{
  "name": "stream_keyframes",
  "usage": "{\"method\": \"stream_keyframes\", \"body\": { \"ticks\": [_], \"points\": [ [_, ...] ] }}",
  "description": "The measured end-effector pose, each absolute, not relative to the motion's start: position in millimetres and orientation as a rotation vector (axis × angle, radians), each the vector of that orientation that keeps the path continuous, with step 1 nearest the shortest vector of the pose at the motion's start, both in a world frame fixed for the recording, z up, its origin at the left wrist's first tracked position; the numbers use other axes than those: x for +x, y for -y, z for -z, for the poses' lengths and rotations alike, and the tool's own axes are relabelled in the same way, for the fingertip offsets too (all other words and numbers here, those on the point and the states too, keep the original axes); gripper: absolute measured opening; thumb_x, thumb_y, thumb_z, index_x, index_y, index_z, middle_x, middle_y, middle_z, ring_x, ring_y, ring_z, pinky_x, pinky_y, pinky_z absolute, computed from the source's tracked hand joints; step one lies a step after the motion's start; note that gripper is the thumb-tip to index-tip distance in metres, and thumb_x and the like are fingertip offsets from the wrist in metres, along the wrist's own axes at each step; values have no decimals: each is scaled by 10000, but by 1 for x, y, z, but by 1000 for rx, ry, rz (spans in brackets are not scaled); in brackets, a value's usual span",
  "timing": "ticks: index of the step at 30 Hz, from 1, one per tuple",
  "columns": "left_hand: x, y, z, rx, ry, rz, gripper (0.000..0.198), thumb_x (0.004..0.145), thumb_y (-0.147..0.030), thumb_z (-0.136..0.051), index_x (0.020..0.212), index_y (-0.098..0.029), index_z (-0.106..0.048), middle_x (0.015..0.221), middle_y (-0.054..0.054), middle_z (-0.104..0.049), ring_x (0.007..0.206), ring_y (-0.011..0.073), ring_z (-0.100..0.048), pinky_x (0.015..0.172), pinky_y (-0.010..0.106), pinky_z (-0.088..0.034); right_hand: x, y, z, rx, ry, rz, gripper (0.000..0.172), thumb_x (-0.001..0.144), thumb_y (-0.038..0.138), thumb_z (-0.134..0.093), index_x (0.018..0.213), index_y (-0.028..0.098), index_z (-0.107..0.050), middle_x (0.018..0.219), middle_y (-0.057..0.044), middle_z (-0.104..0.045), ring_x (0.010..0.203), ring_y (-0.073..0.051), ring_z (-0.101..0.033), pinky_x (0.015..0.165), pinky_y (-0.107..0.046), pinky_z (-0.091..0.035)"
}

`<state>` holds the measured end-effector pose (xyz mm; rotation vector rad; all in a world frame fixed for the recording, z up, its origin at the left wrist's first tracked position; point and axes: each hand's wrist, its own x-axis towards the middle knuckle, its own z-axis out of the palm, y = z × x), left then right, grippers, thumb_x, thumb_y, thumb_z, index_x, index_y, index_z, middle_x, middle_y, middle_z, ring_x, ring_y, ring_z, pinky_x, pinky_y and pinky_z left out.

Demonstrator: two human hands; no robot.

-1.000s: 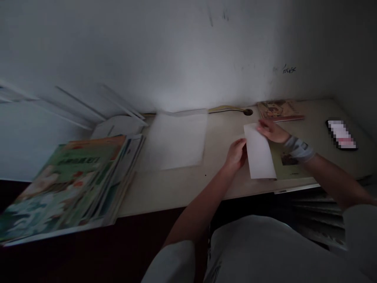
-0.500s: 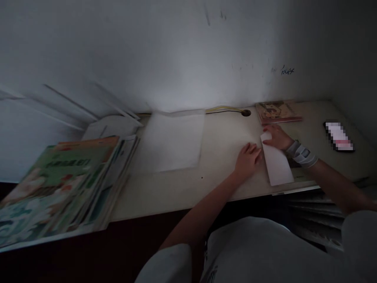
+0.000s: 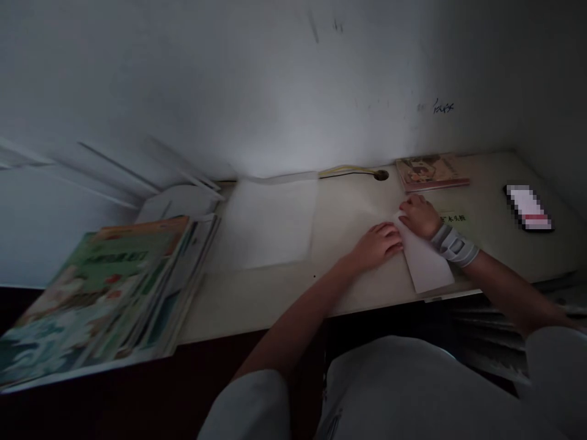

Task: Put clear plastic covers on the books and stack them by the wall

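A narrow piece of white paper (image 3: 424, 263), apparently folded, lies slanted on the desk in front of me. My right hand (image 3: 419, 217), with a grey-white band round the wrist, has its thumb and fingers closed on the paper's far end. My left hand (image 3: 378, 243) rests low on the desk at the paper's left edge, fingers stretched out toward it. Its fingertips come up to the edge; whether they press on the paper I cannot tell. A green printed cover (image 3: 463, 218) shows partly behind my right wrist.
A stack of books (image 3: 114, 287) stands at the left. A large white sheet (image 3: 270, 223) lies mid-desk by the wall. A reddish book (image 3: 431, 172) lies at the back, beside a cable hole (image 3: 381, 175). A phone (image 3: 528, 208) lies far right.
My right hand has shifted slightly left with the far end of the paper. My left hand has turned and flattened against the paper's left edge. More of the green cover shows.
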<state>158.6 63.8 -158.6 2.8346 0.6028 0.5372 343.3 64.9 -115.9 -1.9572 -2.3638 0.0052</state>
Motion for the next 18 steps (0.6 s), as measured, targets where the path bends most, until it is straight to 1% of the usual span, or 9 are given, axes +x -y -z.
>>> {"method": "stream_keyframes", "body": {
  "ticks": [4,6,8,10,12,14,16,18],
  "points": [
    [164,-67,158,2882,-543,-514,383,934,-445,-376,868,-181,-646,930,69,-595,957,193,-522,855,346,-421,333,-63,107,-2035,2429,34,283,890,274,-453,1087,148,-613,1175,-163,-532,1102,-275,-460,855,-378,-402],
    [166,-68,158,2919,-517,-484,408,937,-454,-358,843,-175,-640,880,62,-598,888,184,-523,824,337,-419,331,-62,104,-2071,2447,32,292,896,273,-445,1098,141,-609,1178,-170,-535,1103,-272,-461,860,-377,-397],
    [167,-69,158,2940,-505,-462,422,941,-455,-343,840,-173,-640,861,62,-606,853,181,-526,808,336,-419,330,-61,102,-2077,2461,37,297,902,273,-434,1105,143,-608,1185,-171,-534,1104,-269,-463,860,-376,-397],
    [166,-67,157,2934,-517,-448,431,942,-459,-336,850,-173,-645,868,69,-616,869,186,-538,813,339,-426,330,-61,102,-2053,2485,51,295,904,262,-427,1103,147,-611,1180,-168,-537,1101,-269,-466,857,-378,-400],
    [161,-66,156,2914,-517,-441,426,931,-479,-353,924,-173,-650,955,90,-629,960,202,-547,867,353,-427,331,-62,104,-2021,2507,75,288,899,242,-429,1089,140,-621,1158,-170,-546,1090,-277,-474,847,-383,-410],
    [153,-65,156,2908,-495,-416,464,892,-533,-411,1091,-167,-616,1153,123,-600,1135,237,-503,973,385,-385,334,-64,106,-2002,2515,85,279,891,231,-441,1065,127,-634,1132,-174,-554,1075,-288,-483,831,-385,-425],
    [142,-64,157,2922,-470,-329,597,843,-594,-460,1264,-176,-517,1354,133,-490,1294,271,-387,1069,427,-296,339,-65,109,-1994,2512,70,271,883,235,-460,1051,123,-641,1120,-175,-557,1064,-293,-491,818,-383,-438],
    [134,-65,159,2926,-482,-218,673,822,-626,-465,1353,-214,-427,1451,110,-391,1366,274,-293,1109,451,-227,345,-67,112,-1998,2507,52,261,877,241,-477,1041,130,-648,1112,-172,-558,1055,-290,-495,813,-376,-445]
  ]
}}
